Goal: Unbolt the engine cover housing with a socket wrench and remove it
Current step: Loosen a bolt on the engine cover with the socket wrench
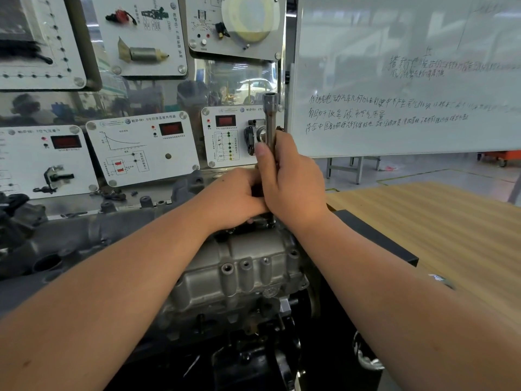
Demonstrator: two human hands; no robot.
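— Right hand point(293, 179)?
— Wrapped round the shaft of the socket wrench point(270, 119), thumb laid up along the near side, fingers curled behind and gripping it.
— Wrench upright?
— Near enough, tilted only slightly. Open socket end at the top, well above the fist; lower end hidden behind both hands, so no telling exactly where it meets the metal.
— Left hand point(236, 197)?
— Pressed against the right one, just below and to the left of it. Fingers curled in towards the lower part of the wrench, but what they clasp is hidden behind the right hand; cannot tell whether closed on the tool or on something beneath it.
— And the engine cover housing point(239, 272)?
— Directly under the hands, a grey cast piece with ribs and several threaded bosses facing the camera. Sitting on the dark engine block point(253, 359), which stands at the edge of the wooden surface point(437, 227).
— Anything to the left?
— A long grey cast part point(70, 238) lying across, running from the left edge towards the hands.
— Behind?
— White training panels point(143, 148) with red displays and circuit diagrams, mounted on a reflective board. To the right, a whiteboard point(408, 74) with handwritten lines.
— On the right forearm?
— A small shiny object point(441, 279) near the arm's edge; too blurred to name.
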